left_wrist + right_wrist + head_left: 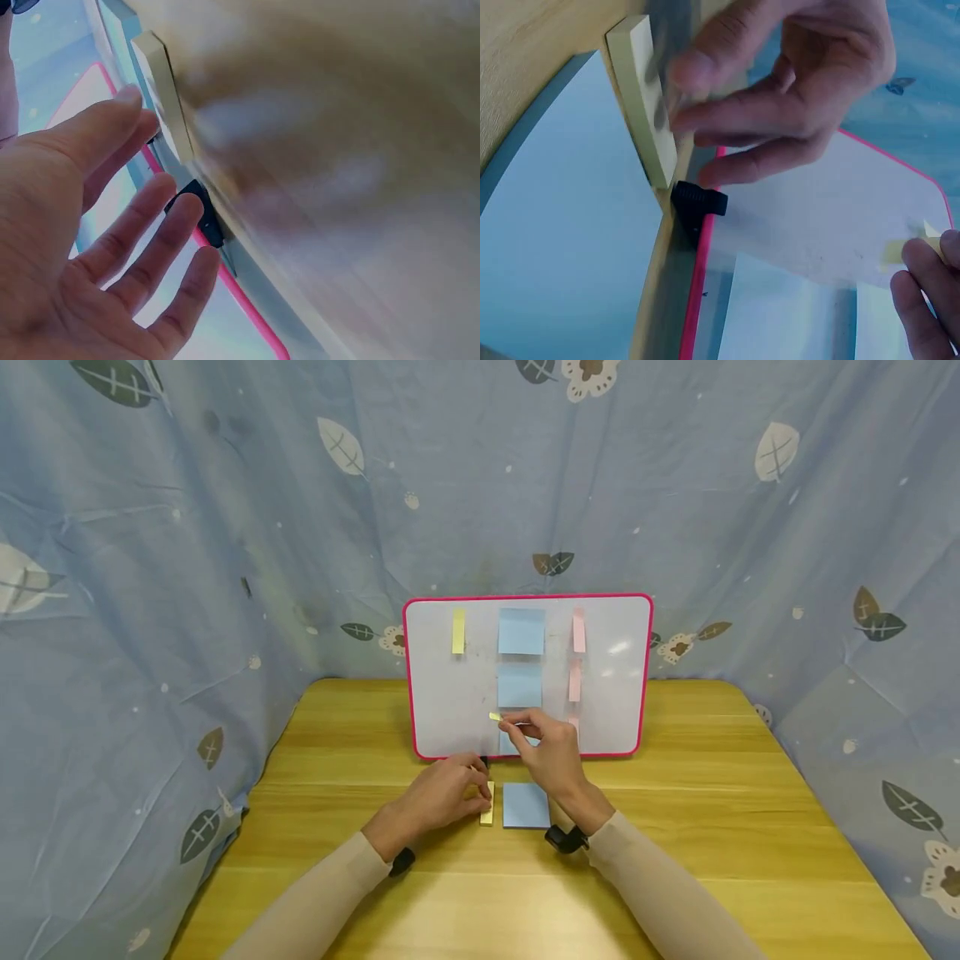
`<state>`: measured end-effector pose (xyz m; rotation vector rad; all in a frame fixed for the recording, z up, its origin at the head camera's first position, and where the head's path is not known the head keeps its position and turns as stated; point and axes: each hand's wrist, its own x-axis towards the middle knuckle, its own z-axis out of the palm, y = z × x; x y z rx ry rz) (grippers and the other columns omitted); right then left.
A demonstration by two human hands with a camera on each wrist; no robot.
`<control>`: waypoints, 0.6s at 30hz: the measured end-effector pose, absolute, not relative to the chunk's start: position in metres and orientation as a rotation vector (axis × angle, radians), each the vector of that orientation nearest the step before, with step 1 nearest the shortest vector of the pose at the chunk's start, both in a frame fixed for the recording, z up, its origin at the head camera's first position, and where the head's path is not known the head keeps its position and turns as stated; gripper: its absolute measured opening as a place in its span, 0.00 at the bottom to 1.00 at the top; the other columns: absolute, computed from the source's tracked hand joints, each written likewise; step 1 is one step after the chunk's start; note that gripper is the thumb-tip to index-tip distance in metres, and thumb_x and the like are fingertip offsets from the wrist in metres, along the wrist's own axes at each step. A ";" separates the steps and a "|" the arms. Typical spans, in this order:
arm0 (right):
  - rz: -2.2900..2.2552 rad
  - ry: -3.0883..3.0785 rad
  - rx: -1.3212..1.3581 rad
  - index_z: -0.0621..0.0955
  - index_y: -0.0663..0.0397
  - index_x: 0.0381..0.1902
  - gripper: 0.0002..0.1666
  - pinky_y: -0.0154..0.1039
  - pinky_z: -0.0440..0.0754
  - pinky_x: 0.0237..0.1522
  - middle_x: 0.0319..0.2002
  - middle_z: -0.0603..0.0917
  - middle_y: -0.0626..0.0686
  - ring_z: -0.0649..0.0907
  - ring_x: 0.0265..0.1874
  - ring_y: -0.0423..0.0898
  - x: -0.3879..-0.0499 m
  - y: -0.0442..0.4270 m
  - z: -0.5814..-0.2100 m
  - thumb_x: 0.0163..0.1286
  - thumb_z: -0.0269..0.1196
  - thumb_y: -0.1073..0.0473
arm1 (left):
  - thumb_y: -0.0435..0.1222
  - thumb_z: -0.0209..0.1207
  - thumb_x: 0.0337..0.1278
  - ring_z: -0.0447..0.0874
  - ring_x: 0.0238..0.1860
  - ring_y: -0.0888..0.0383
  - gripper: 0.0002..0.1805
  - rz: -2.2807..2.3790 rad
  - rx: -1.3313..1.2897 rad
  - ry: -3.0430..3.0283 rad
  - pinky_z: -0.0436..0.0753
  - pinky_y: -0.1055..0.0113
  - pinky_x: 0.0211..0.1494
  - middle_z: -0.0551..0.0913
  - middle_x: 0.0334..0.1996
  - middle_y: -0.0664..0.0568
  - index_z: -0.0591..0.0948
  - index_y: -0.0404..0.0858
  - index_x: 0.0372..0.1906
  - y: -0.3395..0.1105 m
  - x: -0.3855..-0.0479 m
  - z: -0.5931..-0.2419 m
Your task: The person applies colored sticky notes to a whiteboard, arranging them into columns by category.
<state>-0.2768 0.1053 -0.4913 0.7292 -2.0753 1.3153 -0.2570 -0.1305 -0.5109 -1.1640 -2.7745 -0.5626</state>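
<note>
My right hand [553, 756] pinches a small yellow sticky note [495, 717] between thumb and fingertips, in front of the lower middle of a pink-framed whiteboard [442, 702]. In the right wrist view that note [894, 253] shows at the fingertips. Beside a narrow yellow sticky note pad [487, 818] on the table is my left hand [446, 792], its fingers loosely bent and holding nothing. The left wrist view shows its thumb and index finger close to the pad [166, 101]; whether they touch it I cannot tell.
A blue sticky note pad [525, 806] lies right of the yellow one. On the board are a yellow strip [458, 632], a column of blue notes [521, 632] and a column of pink strips [578, 632]. A black clip [694, 206] grips the board's lower edge. Patterned curtain [450, 485] surrounds the table.
</note>
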 end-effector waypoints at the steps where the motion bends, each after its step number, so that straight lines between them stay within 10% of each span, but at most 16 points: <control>1: 1.323 -2.059 0.743 0.92 0.61 0.51 0.06 0.36 0.96 0.50 0.51 0.99 0.59 1.00 0.45 0.54 -0.276 0.105 -0.490 0.79 0.77 0.68 | 0.42 0.83 0.70 0.93 0.50 0.55 0.04 -0.559 -1.154 -2.764 0.94 0.59 0.57 0.92 0.51 0.55 0.98 0.48 0.41 -0.131 -0.258 -0.510; 18: 1.287 -1.965 0.822 0.93 0.61 0.51 0.08 0.46 0.97 0.54 0.55 0.98 0.60 1.00 0.50 0.58 -0.284 0.091 -0.490 0.78 0.76 0.71 | 0.36 0.79 0.74 0.94 0.56 0.42 0.14 -0.623 -0.827 -2.354 0.93 0.43 0.63 0.92 0.58 0.44 0.95 0.40 0.59 -0.146 -0.291 -0.469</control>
